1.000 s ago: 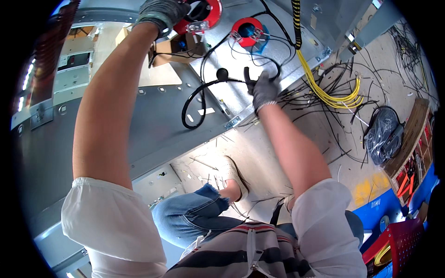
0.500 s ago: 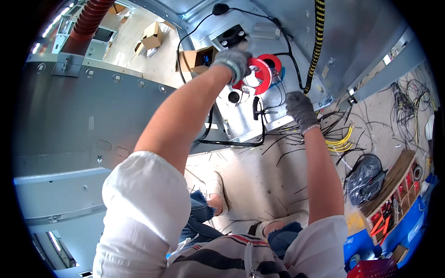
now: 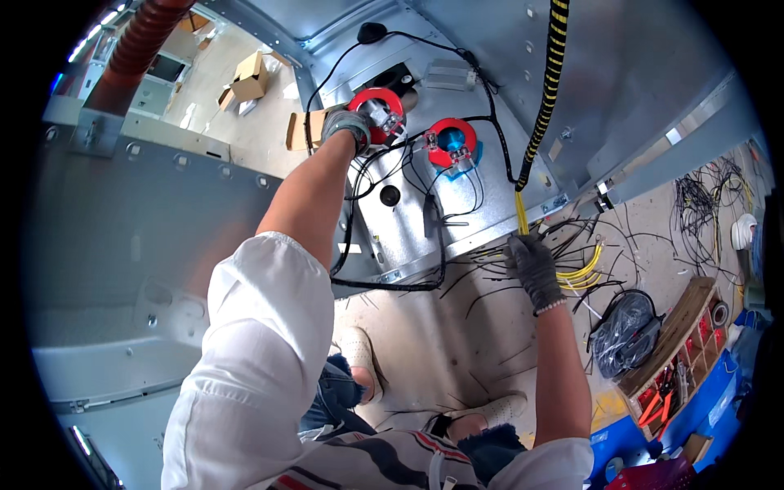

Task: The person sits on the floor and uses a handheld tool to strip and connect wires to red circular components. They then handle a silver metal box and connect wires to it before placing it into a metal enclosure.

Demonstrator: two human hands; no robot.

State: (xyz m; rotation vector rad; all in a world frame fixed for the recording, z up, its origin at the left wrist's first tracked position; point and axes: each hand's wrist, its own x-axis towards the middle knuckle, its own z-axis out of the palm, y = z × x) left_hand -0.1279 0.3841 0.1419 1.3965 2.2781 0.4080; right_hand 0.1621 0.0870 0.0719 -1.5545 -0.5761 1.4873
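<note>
My left hand, in a grey knitted glove, is closed on the rim of a red ring with a clear terminal piece. It holds the ring near the back left of the metal cabinet floor. A second red ring with small terminals lies to its right on a blue piece, with thin black wires about it. At the cabinet's front right edge, my gloved right hand is closed round yellow wires. These wires come out of a black-and-yellow sleeved cable; the fingertips are partly hidden.
A black cable loops over the cabinet's front lip. Loose black wires and a yellow coil lie on the floor at right, near a plastic-wrapped bundle and a wooden tool box. Cardboard boxes stand at far left.
The red ring in my left hand has moved left, away from the second ring. My right hand has come down and nearer me, and yellow wires now show below the sleeve.
</note>
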